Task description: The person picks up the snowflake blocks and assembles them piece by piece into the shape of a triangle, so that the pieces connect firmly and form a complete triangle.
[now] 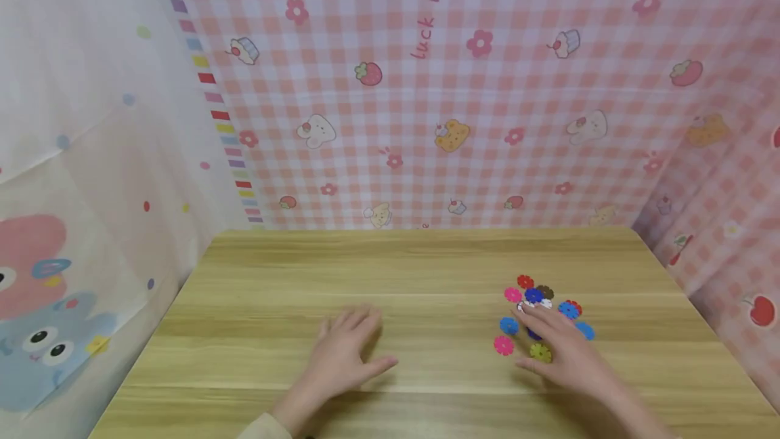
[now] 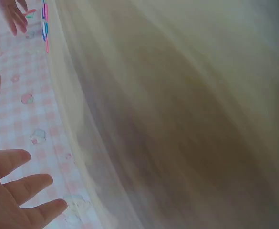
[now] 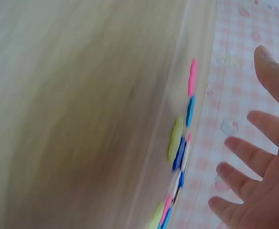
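Observation:
Several flat, notched, flower-shaped plastic discs lie loosely grouped on the right side of the table. Among them are a red disc (image 1: pixel 525 282), a brown disc (image 1: pixel 545 292), a light blue disc (image 1: pixel 508 325), a pink disc (image 1: pixel 503 345) and a yellow-green disc (image 1: pixel 540 352). Over this group hovers my right hand (image 1: pixel 567 351), fingers spread and hiding part of it. The right wrist view shows that hand (image 3: pixel 268 167) with nothing in its fingers, above the edge-on discs. Left of centre, my left hand (image 1: pixel 344 358) is held over bare wood, thumb apart and fingers extended.
The wooden table (image 1: pixel 390 263) reaches back to a pink checked curtain (image 1: pixel 414 100) with cartoon prints. A white printed cloth (image 1: pixel 110 154) hangs along the left side, and more checked cloth (image 1: pixel 719 208) along the right.

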### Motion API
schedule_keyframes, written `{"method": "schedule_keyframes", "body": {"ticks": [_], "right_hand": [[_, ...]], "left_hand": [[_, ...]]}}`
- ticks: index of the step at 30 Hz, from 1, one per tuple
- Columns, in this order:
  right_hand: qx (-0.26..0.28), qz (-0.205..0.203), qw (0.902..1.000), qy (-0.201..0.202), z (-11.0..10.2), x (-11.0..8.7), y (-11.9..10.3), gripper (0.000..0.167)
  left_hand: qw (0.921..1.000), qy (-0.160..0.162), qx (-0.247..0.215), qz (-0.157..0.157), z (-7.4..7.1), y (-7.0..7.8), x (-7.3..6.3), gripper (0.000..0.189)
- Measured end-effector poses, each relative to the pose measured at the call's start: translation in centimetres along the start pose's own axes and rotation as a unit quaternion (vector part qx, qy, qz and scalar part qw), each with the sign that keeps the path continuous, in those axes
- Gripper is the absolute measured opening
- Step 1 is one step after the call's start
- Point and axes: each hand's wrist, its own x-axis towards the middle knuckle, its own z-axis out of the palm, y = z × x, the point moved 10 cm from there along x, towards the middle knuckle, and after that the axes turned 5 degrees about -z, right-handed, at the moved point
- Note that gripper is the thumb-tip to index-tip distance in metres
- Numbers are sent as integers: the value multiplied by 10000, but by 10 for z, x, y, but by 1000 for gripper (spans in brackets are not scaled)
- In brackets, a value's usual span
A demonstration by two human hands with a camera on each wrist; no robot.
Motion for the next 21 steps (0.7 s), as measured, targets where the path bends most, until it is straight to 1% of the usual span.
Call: {"method": "schedule_keyframes", "body": {"ticks": [5,8,12,14,15,17,21], "right_hand": [[282,82,9991,303,-11,-12,15,67],[190,60,9988,445,-17,-19,22,66],[78,-201,9975,675,-25,-24,27,66],[63,-193,9972,722,-28,-27,31,64],[76,-124,9973,721,-30,-29,34,63],[108,157,9977,645,-31,-33,41,58],[506,786,9947,425,-31,-42,56,51]], "left_hand": [[9988,-49,-308,379,8,24,10,78],[9972,-5,-412,616,12,39,15,75],[9964,-11,-408,744,18,57,21,69],[9957,-86,-468,790,23,65,24,68],[9949,-137,-565,829,25,69,26,68],[9920,-246,-798,948,30,77,29,67],[9842,-464,-1268,1147,41,93,36,65]]}}
